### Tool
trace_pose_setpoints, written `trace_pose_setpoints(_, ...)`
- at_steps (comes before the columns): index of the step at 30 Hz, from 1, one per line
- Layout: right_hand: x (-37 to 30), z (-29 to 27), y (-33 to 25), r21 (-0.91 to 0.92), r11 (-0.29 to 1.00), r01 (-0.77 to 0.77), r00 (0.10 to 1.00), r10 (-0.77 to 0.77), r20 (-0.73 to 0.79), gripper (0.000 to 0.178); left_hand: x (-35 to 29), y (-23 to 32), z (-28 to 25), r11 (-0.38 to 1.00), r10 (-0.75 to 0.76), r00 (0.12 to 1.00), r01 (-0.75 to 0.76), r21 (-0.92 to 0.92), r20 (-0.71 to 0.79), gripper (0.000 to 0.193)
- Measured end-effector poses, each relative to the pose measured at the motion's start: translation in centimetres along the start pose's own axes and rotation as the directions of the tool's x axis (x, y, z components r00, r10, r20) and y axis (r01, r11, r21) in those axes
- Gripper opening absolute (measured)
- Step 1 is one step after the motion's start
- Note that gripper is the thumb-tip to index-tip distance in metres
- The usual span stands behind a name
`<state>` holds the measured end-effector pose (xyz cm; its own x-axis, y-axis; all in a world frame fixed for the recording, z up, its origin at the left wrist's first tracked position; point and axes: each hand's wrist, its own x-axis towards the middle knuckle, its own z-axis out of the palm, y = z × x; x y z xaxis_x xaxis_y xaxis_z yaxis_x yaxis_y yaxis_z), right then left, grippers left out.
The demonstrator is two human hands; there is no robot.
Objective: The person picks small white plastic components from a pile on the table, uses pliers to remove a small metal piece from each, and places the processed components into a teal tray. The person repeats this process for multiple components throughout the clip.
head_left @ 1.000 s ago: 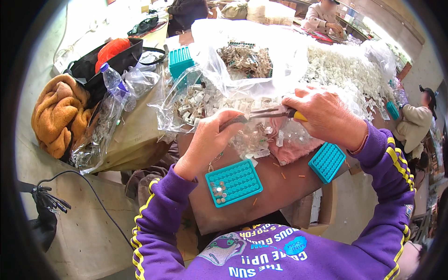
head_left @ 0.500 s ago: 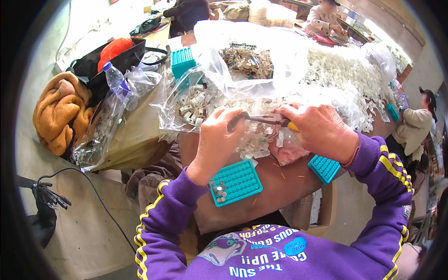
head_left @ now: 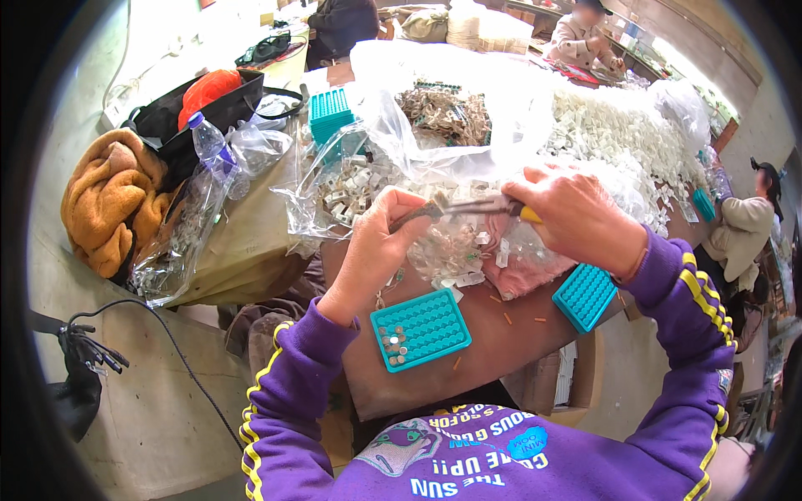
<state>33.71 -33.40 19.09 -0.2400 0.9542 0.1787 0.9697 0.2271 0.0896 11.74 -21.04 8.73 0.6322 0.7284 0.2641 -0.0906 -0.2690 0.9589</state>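
Observation:
My right hand (head_left: 576, 217) is closed around pliers (head_left: 478, 205) with a yellow and dark handle. Their slim metal jaws point left and meet a small greyish-brown piece (head_left: 420, 215). My left hand (head_left: 376, 242) pinches that piece between thumb and fingers; its exact kind is too small to tell. Below the left hand lies a turquoise tray (head_left: 439, 334) with rows of round pockets. Several small round parts (head_left: 394, 342) sit in its left pockets. Beneath the pliers is a heap of clear and whitish plastic bits (head_left: 443, 250), beside a pink cloth (head_left: 522, 271).
A second turquoise tray (head_left: 582, 298) stands at the table's right edge, and more are stacked (head_left: 331, 113) farther back. An open plastic bag (head_left: 393, 138) holds brownish parts. White pieces (head_left: 610, 125) are heaped at the far right. Other people (head_left: 743, 221) sit around.
The piece in my left hand is tilted differently and shows more. My right hand has shifted slightly up and right with the pliers. A thin strand with small bits now shows below my left hand.

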Motion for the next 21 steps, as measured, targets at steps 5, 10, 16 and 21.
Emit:
trace_pose_setpoints(5, -0.1, 0.2, 0.9, 0.012, 1.000, -0.019, 1.000, 0.020, -0.010, 0.026, 0.1, 0.0, 0.2, 0.999, 0.011, 1.000, -0.012, -0.052, -0.017, 0.021)
trace_pose_setpoints(10, -0.3, 0.4, 1.1, 0.076, 0.996, 0.039, 0.999, -0.042, 0.033, 0.031, 0.3, 0.4, 0.5, 0.996, 0.008, 1.000, -0.006, -0.085, 0.028, 0.022)
trace_pose_setpoints(16, -0.6, 1.1, -0.3, 0.029, 0.999, -0.020, 0.999, 0.019, 0.043, 0.031, -0.1, 0.7, 1.8, 0.945, 0.147, 0.974, -0.088, 0.314, -0.170, 0.018)
trace_pose_setpoints(21, -0.8, 1.4, -1.5, -0.064, 0.993, -0.095, 0.992, 0.100, 0.076, 0.028, 0.1, 0.5, 2.7, 0.898, 0.208, 0.943, -0.079, 0.433, -0.259, 0.019)
